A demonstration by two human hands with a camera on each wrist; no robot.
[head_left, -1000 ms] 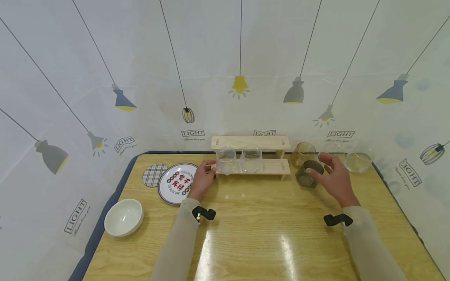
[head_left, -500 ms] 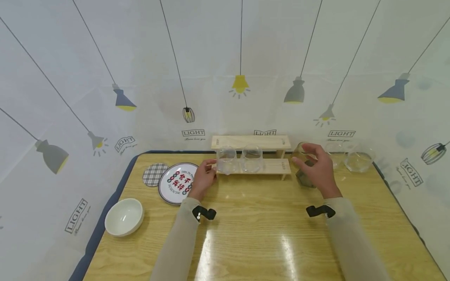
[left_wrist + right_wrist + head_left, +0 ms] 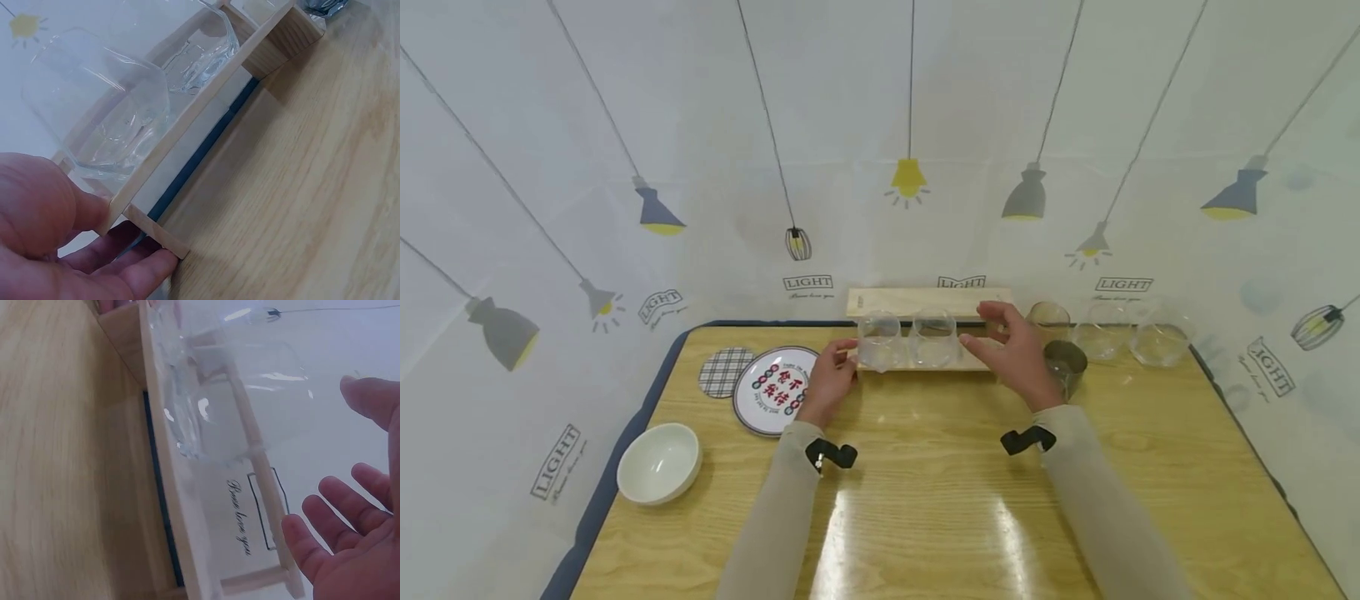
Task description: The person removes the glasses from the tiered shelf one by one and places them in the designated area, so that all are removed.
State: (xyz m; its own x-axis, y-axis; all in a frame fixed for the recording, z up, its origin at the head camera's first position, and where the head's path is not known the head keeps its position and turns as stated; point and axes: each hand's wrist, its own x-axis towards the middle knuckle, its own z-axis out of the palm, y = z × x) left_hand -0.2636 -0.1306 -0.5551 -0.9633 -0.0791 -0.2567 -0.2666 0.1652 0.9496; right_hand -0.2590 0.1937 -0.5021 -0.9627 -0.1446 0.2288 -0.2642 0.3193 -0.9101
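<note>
A two-tier wooden rack (image 3: 925, 302) stands at the table's back middle. Two clear glasses (image 3: 880, 342) (image 3: 934, 340) sit on its lower shelf. My left hand (image 3: 842, 354) grips the rack's left end. In the left wrist view the left hand (image 3: 119, 237) has its thumb on the shelf (image 3: 206, 106) and its fingers under the foot, beside the nearer glass (image 3: 106, 119). My right hand (image 3: 988, 329) is spread at the rack's right end and holds nothing. In the right wrist view the right hand (image 3: 337, 469) hovers behind a clear glass (image 3: 231, 406).
A dark smoky glass (image 3: 1066, 362), an amber glass (image 3: 1048, 319) and two clear glasses (image 3: 1101, 340) (image 3: 1161, 340) stand right of the rack. A printed plate (image 3: 772, 390), a plaid coaster (image 3: 724, 372) and a white bowl (image 3: 658, 463) lie to the left. A curtain wall rises close behind.
My right hand has left the dark smoky glass and moved left to the rack's right end. The left hand has stayed on the rack's left end.
</note>
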